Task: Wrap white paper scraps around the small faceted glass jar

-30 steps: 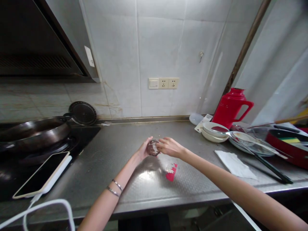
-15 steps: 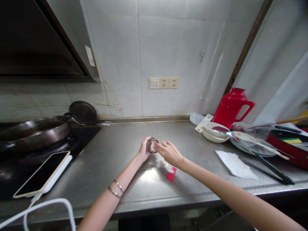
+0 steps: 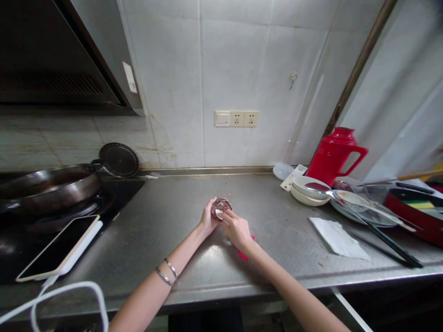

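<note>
My left hand (image 3: 208, 218) is wrapped round a small brownish, shiny round cup (image 3: 221, 204), which looks like glass and tilts its mouth towards me. At the mouth, the fingers of my right hand (image 3: 236, 230) are closed together and reach in over the near rim. A small white piece (image 3: 218, 212) shows inside by those fingertips; its kind and whether they grip it are unclear. Below my right wrist a red scrap (image 3: 242, 256) lies on the counter, partly covered by the forearm.
A phone (image 3: 57, 249) with a white cable lies beside the pan (image 3: 51, 189) on the stove at left. To the right are a white napkin (image 3: 339, 237), stacked bowls (image 3: 309, 198), a black-handled ladle (image 3: 391, 244), a red thermos (image 3: 334, 157) and a red pan (image 3: 411, 214).
My right hand has drawn in and lower, its fingers closing at the cup's near rim. The cup has shifted slightly right. My right forearm now hides part of the red scrap.
</note>
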`<state>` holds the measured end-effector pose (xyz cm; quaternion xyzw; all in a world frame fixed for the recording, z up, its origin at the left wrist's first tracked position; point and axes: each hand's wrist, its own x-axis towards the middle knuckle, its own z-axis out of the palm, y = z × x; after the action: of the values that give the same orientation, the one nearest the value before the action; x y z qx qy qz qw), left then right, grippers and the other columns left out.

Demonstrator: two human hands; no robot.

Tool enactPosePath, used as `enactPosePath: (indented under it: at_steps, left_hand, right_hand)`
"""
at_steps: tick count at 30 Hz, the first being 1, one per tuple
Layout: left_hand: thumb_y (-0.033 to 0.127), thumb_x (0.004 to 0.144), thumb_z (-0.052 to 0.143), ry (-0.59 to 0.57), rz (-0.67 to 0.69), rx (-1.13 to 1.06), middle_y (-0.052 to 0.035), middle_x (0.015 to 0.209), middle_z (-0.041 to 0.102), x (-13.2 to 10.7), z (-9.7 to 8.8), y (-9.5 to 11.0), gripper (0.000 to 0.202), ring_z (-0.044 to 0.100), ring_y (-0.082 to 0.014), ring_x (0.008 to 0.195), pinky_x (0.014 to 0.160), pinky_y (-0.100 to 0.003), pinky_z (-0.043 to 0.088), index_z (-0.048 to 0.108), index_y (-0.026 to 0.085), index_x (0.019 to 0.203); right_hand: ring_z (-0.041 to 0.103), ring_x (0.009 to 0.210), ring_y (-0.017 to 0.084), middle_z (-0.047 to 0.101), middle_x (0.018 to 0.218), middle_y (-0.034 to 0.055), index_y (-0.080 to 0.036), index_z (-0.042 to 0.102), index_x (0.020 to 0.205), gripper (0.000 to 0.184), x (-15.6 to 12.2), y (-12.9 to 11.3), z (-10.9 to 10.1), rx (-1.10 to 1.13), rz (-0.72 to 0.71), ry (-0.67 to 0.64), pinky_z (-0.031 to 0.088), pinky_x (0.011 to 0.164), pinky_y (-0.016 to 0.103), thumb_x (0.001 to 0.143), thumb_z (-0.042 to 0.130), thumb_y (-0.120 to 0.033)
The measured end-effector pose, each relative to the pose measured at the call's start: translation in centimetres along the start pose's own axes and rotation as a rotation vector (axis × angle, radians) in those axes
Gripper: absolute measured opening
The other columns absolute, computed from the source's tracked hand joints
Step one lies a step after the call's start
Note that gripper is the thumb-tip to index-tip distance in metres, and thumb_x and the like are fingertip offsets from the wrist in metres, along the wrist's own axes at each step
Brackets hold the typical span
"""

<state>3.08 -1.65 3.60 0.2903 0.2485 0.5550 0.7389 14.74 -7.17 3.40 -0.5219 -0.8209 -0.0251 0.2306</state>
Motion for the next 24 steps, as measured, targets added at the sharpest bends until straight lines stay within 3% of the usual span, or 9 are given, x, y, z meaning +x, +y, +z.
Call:
enactPosePath:
  at_steps: [6,10,13,18,24]
  left_hand:
    - [0.031,0.072,0.053,-0.191,-0.134,-0.032,-0.0164,0.097,0.071,0.1,-0.8,1.9,0.036,0.067,-0.0306,0.089,0.074,-0.038,0.050,0.066,0.010,0.098]
    - [0.034,0.077,0.054,-0.156,-0.314,0.060,-0.0131,0.080,0.073,-0.1,-1.1,3.1,0.039,0.067,-0.0246,0.068,0.064,-0.036,0.051,0.065,0.008,0.104]
    - [0.039,0.081,0.055,-0.192,-0.346,0.107,-0.0112,0.080,0.073,-0.1,-1.1,3.0,0.038,0.065,-0.0222,0.067,0.065,-0.036,0.052,0.068,0.008,0.099]
    - [0.034,0.075,0.064,-0.117,-0.167,0.128,-0.0080,0.074,0.071,0.2,-0.3,2.0,0.029,0.057,-0.0121,0.055,0.049,-0.021,0.039,0.070,0.010,0.089]
    - [0.033,0.071,0.065,0.004,0.000,0.065,-0.0065,0.079,0.071,-0.4,1.1,1.4,0.029,0.060,-0.0135,0.061,0.054,-0.023,0.043,0.070,0.012,0.091]
  right_hand:
    - [0.063,0.080,0.015,0.064,0.103,0.0048,-0.025,0.054,0.117,0.027,0.7,2.4,-2.7,-0.262,-0.303,-0.107,0.042,0.060,0.022,0.095,0.041,-0.018]
    - [0.061,0.081,0.016,0.064,0.101,0.0066,-0.019,0.057,0.108,0.020,1.8,3.6,-4.6,-0.412,-0.573,-0.165,0.043,0.063,0.026,0.094,0.041,-0.016]
    - [0.059,0.083,0.017,0.063,0.098,0.0076,-0.017,0.059,0.100,0.020,2.8,4.0,-5.6,-0.483,-0.675,-0.155,0.042,0.066,0.027,0.095,0.040,-0.015]
    - [0.057,0.089,0.019,0.062,0.104,0.0091,-0.016,0.060,0.096,0.023,3.6,4.2,-6.1,-0.518,-0.657,-0.119,0.043,0.065,0.028,0.094,0.038,-0.011]
    - [0.057,0.095,0.020,0.059,0.119,0.0090,-0.021,0.056,0.113,0.028,2.5,3.5,-4.8,-0.379,-0.423,-0.140,0.047,0.063,0.025,0.091,0.041,-0.010]
